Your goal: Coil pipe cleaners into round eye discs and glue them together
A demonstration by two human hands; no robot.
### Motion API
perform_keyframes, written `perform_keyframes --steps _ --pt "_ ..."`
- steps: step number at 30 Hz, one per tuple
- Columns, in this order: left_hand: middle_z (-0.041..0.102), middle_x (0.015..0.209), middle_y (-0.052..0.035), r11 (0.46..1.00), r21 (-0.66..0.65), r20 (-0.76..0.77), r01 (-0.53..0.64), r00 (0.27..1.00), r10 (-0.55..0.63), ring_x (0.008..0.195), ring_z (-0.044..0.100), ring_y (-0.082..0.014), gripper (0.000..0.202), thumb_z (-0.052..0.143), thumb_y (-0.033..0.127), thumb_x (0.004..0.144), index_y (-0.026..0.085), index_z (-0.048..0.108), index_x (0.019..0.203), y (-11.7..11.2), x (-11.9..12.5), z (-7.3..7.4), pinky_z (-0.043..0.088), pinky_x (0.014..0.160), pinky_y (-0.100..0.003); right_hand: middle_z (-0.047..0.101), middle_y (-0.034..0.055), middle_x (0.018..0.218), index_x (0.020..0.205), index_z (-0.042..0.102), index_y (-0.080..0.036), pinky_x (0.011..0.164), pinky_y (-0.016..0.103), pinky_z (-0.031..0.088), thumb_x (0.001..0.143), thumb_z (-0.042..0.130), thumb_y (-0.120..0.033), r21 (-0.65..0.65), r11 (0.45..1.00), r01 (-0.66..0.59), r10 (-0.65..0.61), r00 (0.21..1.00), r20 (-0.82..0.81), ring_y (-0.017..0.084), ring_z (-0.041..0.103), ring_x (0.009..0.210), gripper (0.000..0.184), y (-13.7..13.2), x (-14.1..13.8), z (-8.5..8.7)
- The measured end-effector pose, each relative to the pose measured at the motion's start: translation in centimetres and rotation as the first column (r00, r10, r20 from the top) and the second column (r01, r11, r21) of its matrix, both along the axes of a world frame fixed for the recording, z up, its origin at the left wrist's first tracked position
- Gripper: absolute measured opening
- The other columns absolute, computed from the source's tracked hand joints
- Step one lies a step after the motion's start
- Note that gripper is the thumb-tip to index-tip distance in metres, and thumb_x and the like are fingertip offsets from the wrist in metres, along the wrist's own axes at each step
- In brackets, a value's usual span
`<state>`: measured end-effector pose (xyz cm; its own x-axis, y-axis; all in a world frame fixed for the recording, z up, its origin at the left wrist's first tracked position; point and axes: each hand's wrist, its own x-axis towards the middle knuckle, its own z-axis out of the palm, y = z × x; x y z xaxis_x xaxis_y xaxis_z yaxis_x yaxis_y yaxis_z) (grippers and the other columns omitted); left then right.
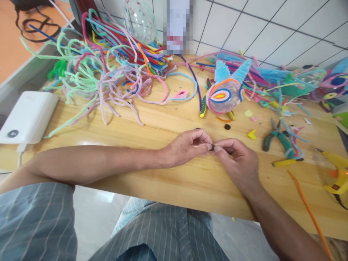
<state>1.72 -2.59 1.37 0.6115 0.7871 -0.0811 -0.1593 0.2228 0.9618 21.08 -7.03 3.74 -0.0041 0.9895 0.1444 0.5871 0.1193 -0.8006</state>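
Over the near middle of the wooden surface (163, 185), left hand (187, 146) and right hand (240, 159) meet, each grip pinched on a small dark piece (212, 147) between fingertips; both equally near, long axis hidden. Eared balloon figure (224, 104) sits beyond, pliers (276, 131) off right, tiled wall (272, 32) behind.
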Motion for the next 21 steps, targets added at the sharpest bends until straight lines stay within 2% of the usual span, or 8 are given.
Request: perform_keyframes --steps 11,15,18,21 --pt "0.066 0.085 -0.0011 1.000 0.011 -0.039 0.018 0.999 -0.017 0.079 0.060 -0.0112 0.013 0.071 0.025 0.088 0.013 0.065 0.090 0.0 0.1 -0.2 0.048 0.077 -0.026 0.078 -0.0011 0.077 0.082 0.072 -0.025 0.070 0.032 0.062 0.087 0.068 -0.022 0.069 0.996 -0.058 0.053 0.996 0.078 0.017 0.074 0.068 0.007 0.0 0.0 0.0" --pt "0.066 0.083 -0.0011 1.000 0.018 -0.037 0.009 0.999 -0.008 0.079 0.060 -0.0109 0.013 0.070 0.024 0.088 0.013 0.064 0.087 0.1 0.0 -0.3 0.048 0.076 -0.026 0.080 0.0004 0.084 0.090 0.072 -0.026 0.073 0.034 0.062 0.087 0.071 -0.025 0.057 0.996 -0.074 0.068 0.993 0.096 0.019 0.075 0.073 0.003 0.0 0.3 0.0" --pt "0.067 0.082 -0.0009 1.000 -0.023 0.006 -0.021 1.000 0.021 0.080 0.064 -0.0119 0.014 0.071 0.025 0.088 0.015 0.062 0.086 0.2 0.1 -0.4 0.051 0.079 -0.027 0.079 0.0012 0.089 0.095 0.072 -0.026 0.074 0.035 0.062 0.088 0.072 -0.028 0.062 0.997 -0.043 0.037 0.994 0.098 0.019 0.074 0.077 0.007 0.1 0.6 0.1" --pt "0.066 0.080 -0.0002 0.997 -0.073 0.049 -0.038 0.998 0.042 0.080 0.066 -0.0125 0.016 0.073 0.025 0.086 0.015 0.061 0.086 0.3 0.0 -0.3 0.053 0.080 -0.028 0.075 0.0009 0.086 0.090 0.072 -0.027 0.074 0.036 0.060 0.091 0.070 -0.026 0.105 0.994 -0.043 0.032 0.994 0.106 0.019 0.071 0.077 0.002 0.3 0.9 0.0"
